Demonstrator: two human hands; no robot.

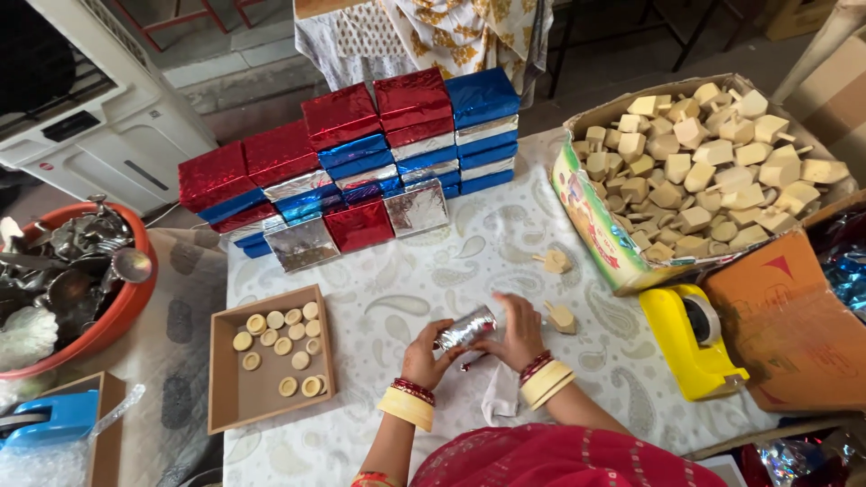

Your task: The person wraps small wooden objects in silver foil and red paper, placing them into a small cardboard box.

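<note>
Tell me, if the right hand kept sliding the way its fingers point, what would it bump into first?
The right hand points left across the silver-wrapped packet it holds, so it would probably meet the left hand first. Farther that way sits the shallow cardboard tray of wooden discs.

Light: bright, even daylight, soft over the whole table.
Shadows: faint and short.
Glare: white glints on the foil-wrapped boxes (361,167) and the silver packet (466,329).
Focus: mostly sharp; hands slightly soft.
Edges: wide-angle bending at the corners.
</note>
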